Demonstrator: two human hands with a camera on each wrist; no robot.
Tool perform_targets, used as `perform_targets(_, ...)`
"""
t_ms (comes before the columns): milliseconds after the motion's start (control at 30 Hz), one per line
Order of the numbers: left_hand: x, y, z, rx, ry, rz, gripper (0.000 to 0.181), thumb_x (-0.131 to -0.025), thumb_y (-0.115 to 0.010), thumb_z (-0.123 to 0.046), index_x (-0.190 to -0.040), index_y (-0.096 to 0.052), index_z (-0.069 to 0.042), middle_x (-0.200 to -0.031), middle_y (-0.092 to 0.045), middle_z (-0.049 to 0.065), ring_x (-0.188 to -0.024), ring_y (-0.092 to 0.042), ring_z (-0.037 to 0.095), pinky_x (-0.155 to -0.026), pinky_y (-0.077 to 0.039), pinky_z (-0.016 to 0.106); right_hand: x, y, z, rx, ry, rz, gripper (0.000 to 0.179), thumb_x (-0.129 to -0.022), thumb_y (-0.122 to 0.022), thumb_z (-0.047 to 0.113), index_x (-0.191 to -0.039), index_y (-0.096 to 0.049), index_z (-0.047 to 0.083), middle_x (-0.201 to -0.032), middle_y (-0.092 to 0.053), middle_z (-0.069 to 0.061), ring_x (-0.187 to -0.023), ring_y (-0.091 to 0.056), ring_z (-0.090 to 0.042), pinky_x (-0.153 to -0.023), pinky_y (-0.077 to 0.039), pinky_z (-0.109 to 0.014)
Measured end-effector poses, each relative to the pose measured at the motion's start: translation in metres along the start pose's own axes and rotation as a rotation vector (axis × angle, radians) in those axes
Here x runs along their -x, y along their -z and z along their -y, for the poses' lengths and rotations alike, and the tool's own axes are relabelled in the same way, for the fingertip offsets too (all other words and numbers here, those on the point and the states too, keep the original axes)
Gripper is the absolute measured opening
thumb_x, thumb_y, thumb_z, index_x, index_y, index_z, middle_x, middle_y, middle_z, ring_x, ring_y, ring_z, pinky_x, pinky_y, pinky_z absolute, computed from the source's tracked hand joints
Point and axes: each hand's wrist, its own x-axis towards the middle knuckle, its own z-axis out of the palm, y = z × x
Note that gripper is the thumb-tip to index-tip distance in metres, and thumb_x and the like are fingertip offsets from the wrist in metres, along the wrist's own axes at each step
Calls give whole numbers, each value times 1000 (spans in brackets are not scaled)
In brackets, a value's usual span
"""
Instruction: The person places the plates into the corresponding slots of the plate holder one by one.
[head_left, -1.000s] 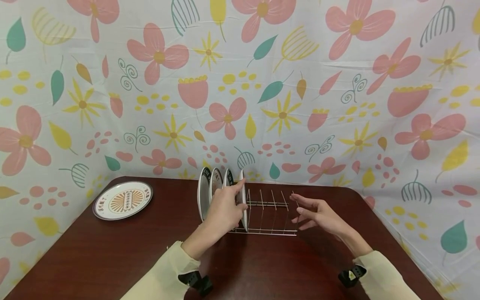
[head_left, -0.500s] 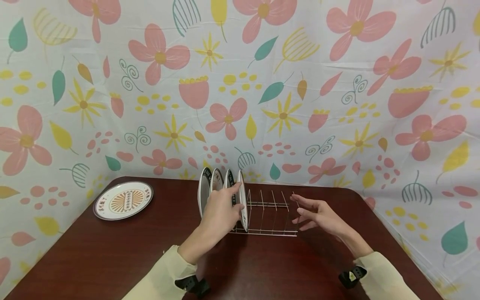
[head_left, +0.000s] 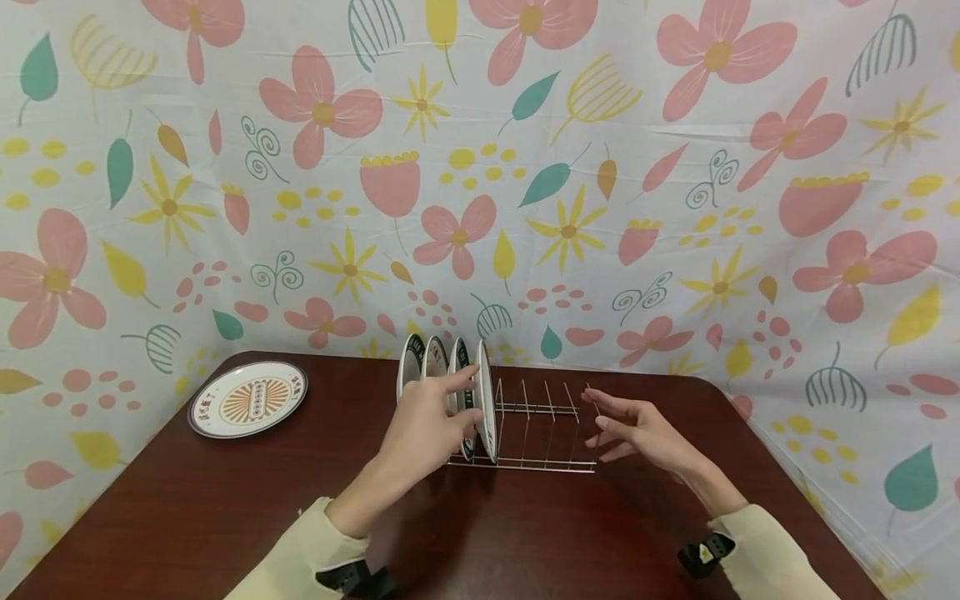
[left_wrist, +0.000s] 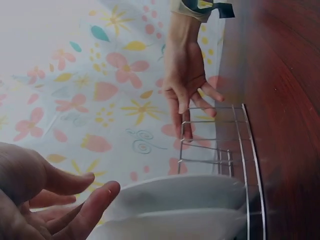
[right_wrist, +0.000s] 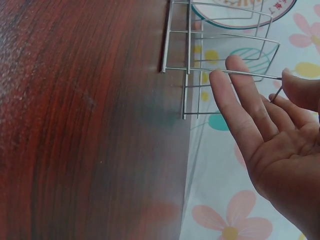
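Note:
Several round plates stand on edge in the left part of a wire plate rack. The rightmost plate shows its white side and leans slightly. My left hand is just left of it, in front of the other plates, with thumb and forefinger extended. In the left wrist view its fingertips are apart from the white plates, with nothing between them. My right hand holds the rack's right end. In the right wrist view, the thumb and fingers lie about the end wire.
Another plate, with an orange sunburst print, lies flat at the table's back left. The rack's right slots hold no plates. A floral cloth hangs behind the dark red wooden table.
My left hand has come away from the rightmost plate and drawn left and toward me. That plate's top has tipped slightly left. My right hand has stayed at the rack's end.

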Motion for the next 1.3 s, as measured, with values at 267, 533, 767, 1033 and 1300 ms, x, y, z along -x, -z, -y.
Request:
perform_targets(267,1,44,9,145,-40,122,51,-90,-81,2,-137,-73,-14,-117,-76,9,-60,-71,21,-53,-60,44,-1,2,-1,0,-13,1,62,-111,-55,12,-163,-26,-6,-165,-22,-34,-106,-71,-43,-79,-61,-57)
perform_targets(533,-4,107,45,169,-108,231,53,-92,-76,5,-142,-68,-10,-129,-71,14,-72,-75,27,-58,-62,46,0,4,-3,9,-20,7,62,-111,-54,12,-163,-26,-5,-166,-20,-34,-106,-73,-38,-80,-61,-55)
perform_targets(767,0,173,97,72,-76,206,53,-95,-75,1,-146,-63,-6,-133,-65,17,-89,-76,25,-64,-63,42,-1,2,-4,11,-17,11,61,-111,-54,12,-164,-26,-4,-166,-22,-33,-105,-72,-39,-80,-61,-57)
perform_targets(1033,15,230,150,-50,-153,155,52,-93,-75,6,-143,-63,1,-132,-68,-17,-106,-71,6,-69,-59,26,-2,1,-2,12,-27,11,61,-111,-55,12,-164,-27,-3,-166,-22,-32,-106,-72,-40,-80,-61,-56)
perform_targets(1300,17,265,183,-114,-84,125,52,-92,-76,7,-142,-66,-3,-123,-67,-23,-97,-70,8,-66,-55,23,-1,0,1,7,-55,7,62,-112,-54,13,-164,-26,-2,-167,-20,-32,-106,-73,-36,-81,-62,-55)
